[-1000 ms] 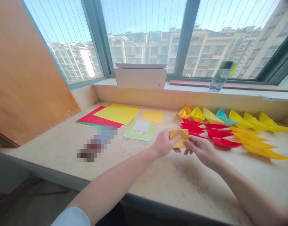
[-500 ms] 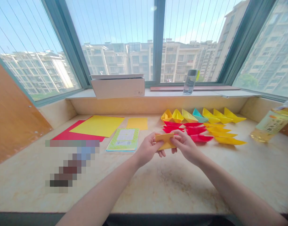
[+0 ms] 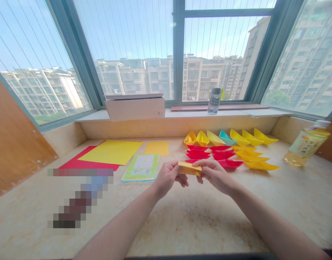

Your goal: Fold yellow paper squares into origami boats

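Note:
Between both hands, above the stone counter, is a small folded piece of yellow-orange paper [image 3: 189, 169]. My left hand [image 3: 169, 176] pinches its left end, with the lower fingers curled beneath. On the other end, my right hand [image 3: 215, 172] is closed, its thumb near the upper edge. Just beyond the right hand stand several red paper boats [image 3: 228, 164]. Farther back and to the right are yellow paper boats [image 3: 263, 165], and a teal paper boat [image 3: 226, 138] is among the back row.
Left of the hands lie a green-covered pad [image 3: 140, 168], a yellow sheet [image 3: 111, 152] over a red sheet [image 3: 92, 165], and a smaller yellow-orange sheet [image 3: 157, 148]. A drink bottle [image 3: 304, 146] stands at right. The sill bears a white box [image 3: 135, 109] and a water bottle [image 3: 214, 102].
The folded paper has turned in my fingers and now looks narrower, tilted towards its long edge. My right thumb has shifted to its upper edge. The whole view has tipped slightly upward.

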The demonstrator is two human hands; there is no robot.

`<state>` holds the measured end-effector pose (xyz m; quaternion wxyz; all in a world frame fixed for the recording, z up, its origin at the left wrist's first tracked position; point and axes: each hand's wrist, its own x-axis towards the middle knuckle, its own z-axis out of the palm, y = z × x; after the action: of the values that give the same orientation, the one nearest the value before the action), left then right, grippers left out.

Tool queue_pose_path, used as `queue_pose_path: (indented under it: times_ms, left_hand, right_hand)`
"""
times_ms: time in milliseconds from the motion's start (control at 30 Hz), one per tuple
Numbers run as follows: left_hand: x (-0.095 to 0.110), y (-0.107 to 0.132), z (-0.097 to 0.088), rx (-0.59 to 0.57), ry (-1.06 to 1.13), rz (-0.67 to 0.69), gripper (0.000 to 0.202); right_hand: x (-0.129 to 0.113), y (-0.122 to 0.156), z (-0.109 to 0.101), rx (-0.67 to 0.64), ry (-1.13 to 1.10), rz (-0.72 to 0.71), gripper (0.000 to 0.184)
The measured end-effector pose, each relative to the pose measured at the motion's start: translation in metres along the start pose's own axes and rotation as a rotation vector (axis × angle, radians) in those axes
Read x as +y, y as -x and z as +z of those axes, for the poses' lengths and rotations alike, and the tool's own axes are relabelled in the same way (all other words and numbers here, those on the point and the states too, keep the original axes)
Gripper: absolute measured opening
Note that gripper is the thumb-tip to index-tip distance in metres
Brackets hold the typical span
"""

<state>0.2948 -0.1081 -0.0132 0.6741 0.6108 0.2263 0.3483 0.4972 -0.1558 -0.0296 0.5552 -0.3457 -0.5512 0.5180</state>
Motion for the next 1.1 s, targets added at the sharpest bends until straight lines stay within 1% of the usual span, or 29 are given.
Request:
queue_pose_path:
  times_ms: [133, 300, 400, 467, 600, 733, 833, 967, 1033, 1100]
  left_hand:
    - [-0.002, 0.000, 0.000, 0.009, 0.046, -0.015, 0.039]
    - [-0.004, -0.001, -0.001, -0.024, 0.136, -0.074, 0.057]
    - [-0.003, -0.002, 0.001, -0.005, 0.034, -0.075, 0.048]
    - [-0.003, -0.002, 0.002, 0.021, -0.048, -0.055, 0.040]
    - [-0.007, -0.003, 0.004, 0.054, -0.133, -0.010, 0.039]
    - [-0.012, -0.003, 0.006, 0.025, -0.180, 0.001, 0.041]
    - [-0.013, -0.002, 0.006, 0.029, -0.215, 0.001, 0.041]
    - [-0.013, -0.001, 0.007, 0.024, -0.250, 0.048, 0.038]
    - [-0.013, 0.000, 0.007, 0.005, -0.261, 0.064, 0.037]
    - [-0.012, 0.001, 0.009, 0.018, -0.268, 0.065, 0.038]
  right_hand:
    - [0.003, 0.000, -0.001, 0.006, 0.084, -0.035, 0.023]
    - [0.003, 0.001, -0.002, 0.011, 0.207, -0.042, 0.025]
    - [-0.001, 0.000, 0.002, 0.012, 0.282, -0.063, 0.021]
    - [-0.002, -0.002, 0.005, 0.038, 0.297, -0.074, 0.022]
    - [0.002, -0.008, 0.006, 0.119, 0.252, -0.086, 0.036]
    - [0.009, -0.010, 0.006, 0.149, 0.234, -0.098, 0.047]
    - [0.010, -0.007, 0.010, 0.138, 0.283, -0.085, 0.046]
    - [0.006, -0.003, 0.014, 0.095, 0.374, -0.048, 0.036]
    - [0.003, -0.002, 0.015, 0.077, 0.400, -0.045, 0.036]
    - [0.002, -0.002, 0.015, 0.077, 0.399, -0.047, 0.038]
